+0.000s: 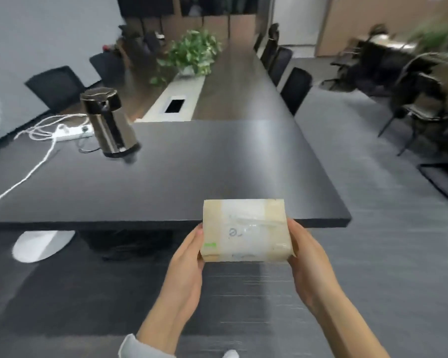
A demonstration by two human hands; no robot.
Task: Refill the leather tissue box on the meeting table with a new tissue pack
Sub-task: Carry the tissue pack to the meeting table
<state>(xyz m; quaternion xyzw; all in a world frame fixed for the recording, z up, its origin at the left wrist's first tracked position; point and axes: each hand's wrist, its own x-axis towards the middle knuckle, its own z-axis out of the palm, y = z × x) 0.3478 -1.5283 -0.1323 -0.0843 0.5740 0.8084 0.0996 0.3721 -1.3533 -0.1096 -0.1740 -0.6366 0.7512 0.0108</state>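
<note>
Head cam view here: both hands are carrying the tissue pack just off the near edge of the meeting table. The left hand has its fingers curled around the pack's left end, and the right hand is wrapped around the right end, so it's pinched between the two palms, still in its plastic wrap.

Progress-wise I'd say this is early. The pack is in hand but hasn't been put down or opened, and honestly I can't spot the leather tissue box anywhere in the shot. So finding it, opening it, and loading the pack are all left.

The table is long, dark and a bit glossy. On its left side there's a shiny metal kettle and a white power strip with cords trailing off. A leafy plant sits further down the middle, with black chairs along both sides and grey carpet to the right.
</note>
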